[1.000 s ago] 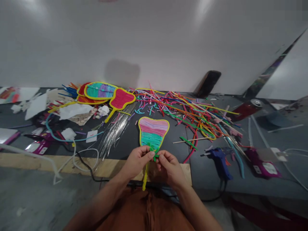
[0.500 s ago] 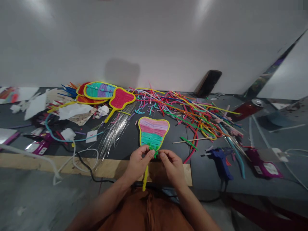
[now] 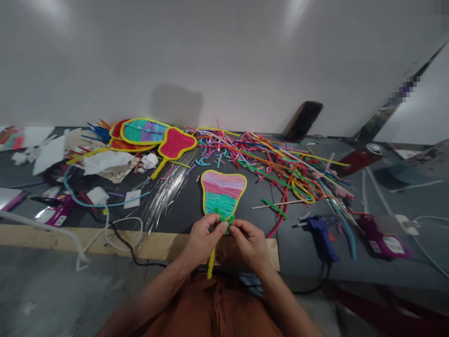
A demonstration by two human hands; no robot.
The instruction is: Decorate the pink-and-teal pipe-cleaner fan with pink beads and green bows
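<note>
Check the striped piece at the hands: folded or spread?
Spread: the striped piece shows its broad banded face, no fold visible. The left hand partly hides its lower end.

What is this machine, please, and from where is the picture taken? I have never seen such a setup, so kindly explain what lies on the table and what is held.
There is no machine: a person works with two bare hands, and a camera worn on the head looks forward and down at them.

The left hand holds a yellow-edged panel of lilac, pink and teal bands by its narrow end. The right hand has its fingertips at the green strips there.

On the dark table, a tangle of coloured fuzzy sticks lies beyond the hands. To the left are a red panel and shiny strands; to the right, a blue glue gun and a red can.
</note>
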